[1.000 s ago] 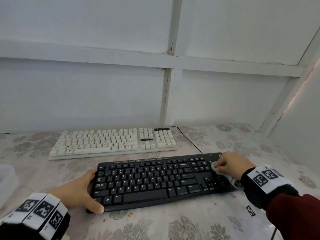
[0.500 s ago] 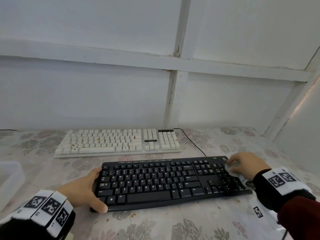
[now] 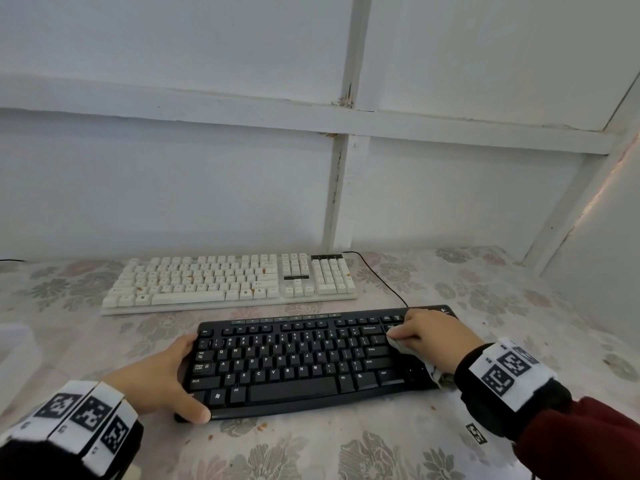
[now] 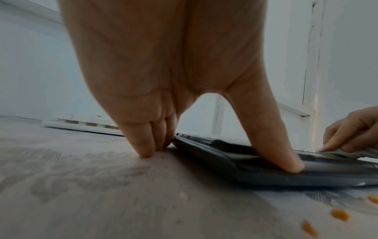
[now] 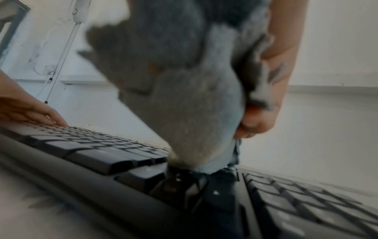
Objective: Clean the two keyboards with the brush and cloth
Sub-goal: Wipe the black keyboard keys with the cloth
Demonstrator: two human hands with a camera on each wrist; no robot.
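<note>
The right hand [image 3: 424,336] grips a pale cloth [image 3: 398,342] against the right-hand keys of the black keyboard [image 3: 298,362]. The left hand [image 3: 162,379], fingers straight, steadies its left end on the counter [image 3: 346,448]. The white keyboard [image 3: 228,282] lies just behind, crumbs on its keys.

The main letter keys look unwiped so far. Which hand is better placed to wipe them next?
The right hand: it already grips the cloth on the black keyboard, beside the letter keys. The left hand is braced on the keyboard's left end, steadying it.
</note>
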